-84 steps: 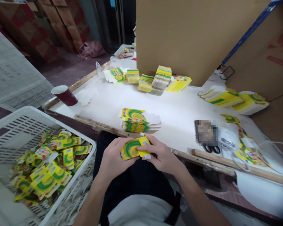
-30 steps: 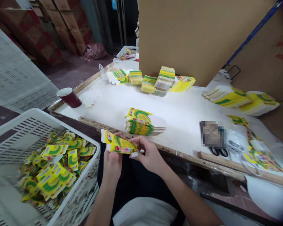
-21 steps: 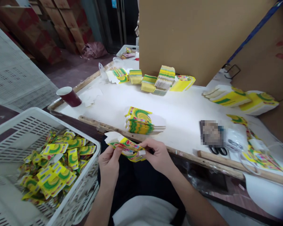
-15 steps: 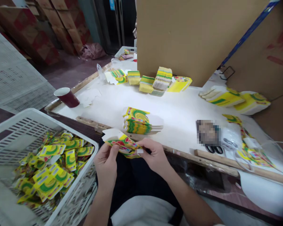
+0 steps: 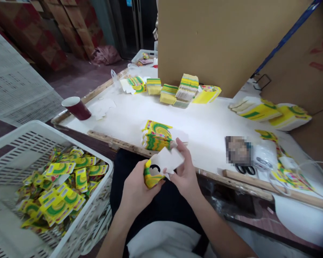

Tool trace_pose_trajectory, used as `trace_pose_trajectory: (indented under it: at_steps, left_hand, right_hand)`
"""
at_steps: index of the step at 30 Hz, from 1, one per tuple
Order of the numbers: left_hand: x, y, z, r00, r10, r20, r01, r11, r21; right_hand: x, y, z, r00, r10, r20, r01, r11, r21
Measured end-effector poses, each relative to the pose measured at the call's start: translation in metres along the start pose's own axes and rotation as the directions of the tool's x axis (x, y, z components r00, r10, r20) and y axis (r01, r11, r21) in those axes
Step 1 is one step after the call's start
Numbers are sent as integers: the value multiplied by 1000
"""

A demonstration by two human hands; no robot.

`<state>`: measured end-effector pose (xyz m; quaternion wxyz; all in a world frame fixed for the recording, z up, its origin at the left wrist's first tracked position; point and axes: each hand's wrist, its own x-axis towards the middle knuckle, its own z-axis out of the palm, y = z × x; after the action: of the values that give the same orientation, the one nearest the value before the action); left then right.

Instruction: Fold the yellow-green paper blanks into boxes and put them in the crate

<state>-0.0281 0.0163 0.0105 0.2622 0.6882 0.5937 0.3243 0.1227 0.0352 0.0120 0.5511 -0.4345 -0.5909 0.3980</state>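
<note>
A small yellow and green printed carton (image 5: 152, 179) is held between my two hands above my lap. Its near end stands open, with white flaps raised toward the right. My left hand (image 5: 138, 186) wraps round the carton's printed body. With thumb and fingers, my right hand (image 5: 186, 175) grips the white flaps. Just beyond, a stack of flattened cartons (image 5: 157, 134) lies on the white table (image 5: 204, 129). To my left stands a white plastic basket (image 5: 97, 193) holding many small yellow sachets (image 5: 56, 208).
A dark red cup (image 5: 76, 108) sits at the table's left edge. Bundles of cards (image 5: 187, 87) line a tall cardboard sheet (image 5: 218, 43) at the back. Black-handled scissors (image 5: 244, 170) and a cable lie at right. Wooden strips (image 5: 247, 182) edge the table's near side.
The carton has gone from flat to opened out, its open end now facing me. My left hand has moved right and wrapped round it; my right hand has shifted to its flaps.
</note>
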Motion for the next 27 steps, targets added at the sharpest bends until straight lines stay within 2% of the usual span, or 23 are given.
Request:
trace_pose_trajectory:
  at_steps: [1,3,6,8,13,15,17,20,22,24,27]
  left_hand:
    - [-1,0,2,999,43,-18,-42,998,35]
    - [-1,-1,5,989,146,-18,-143,984,108]
    - [-2,-2,8,962,269,44,-273,950,151]
    - [-3,-2,11,953,298,56,-303,940,158]
    - [-7,-2,16,945,318,-70,-310,945,108]
    - [-7,-3,15,957,288,-42,-286,957,50]
    - [-8,-5,13,979,204,25,-205,979,12]
    - [-6,-9,14,988,135,80,-135,991,-6]
    - [-5,-11,17,986,164,30,-164,986,0]
    - [-3,-10,20,984,170,-54,-169,985,17]
    - [-1,-7,17,981,112,-159,-88,984,153]
  right_hand:
    - [-1,2,3,994,106,32,-109,986,128]
    - [-2,1,6,951,222,214,-275,925,261]
    - [1,-4,6,860,253,443,-392,883,258]
    - [4,-4,4,833,285,475,-446,853,271]
    - [8,10,6,824,386,415,-533,777,335]
    - [6,11,6,832,370,413,-512,798,318]
    - [1,8,6,856,308,415,-429,871,240]
    - [-7,-1,4,870,159,467,-185,983,8]
    - [-11,-3,4,872,61,486,-8,994,-111]
    - [-12,-1,4,893,-11,450,93,983,-161]
    - [-8,7,1,960,-3,282,54,983,-175]
